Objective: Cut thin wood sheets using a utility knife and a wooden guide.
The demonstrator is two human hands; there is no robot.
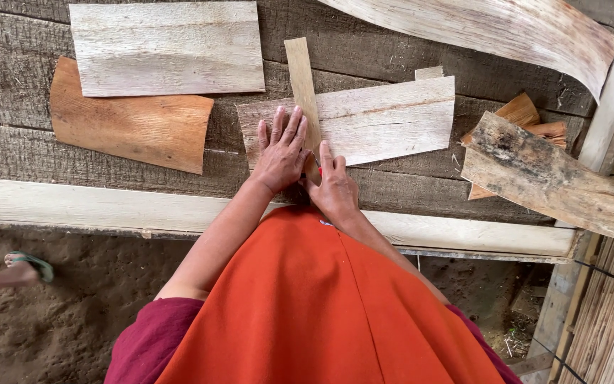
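Surface: weathered plank bench (392, 188), pale rail (72, 206) along its near edge; dirt floor (87, 306) below.
Left hand (282, 153): fingers spread, flat on narrow wood strip (302, 85) and pale sheet (371, 117) — mid-bench.
Right hand (334, 186): forefinger extended along strip; grip unclear.
Edges: brown sheet (133, 124) left, dark slab (545, 174) right — open bench between.

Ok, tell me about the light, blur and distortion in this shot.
Head view: soft, even daylight with no glare; the hands cast only faint shadow on the pale sheet; focus looks sharp throughout; the wide lens bows the light beam slightly.
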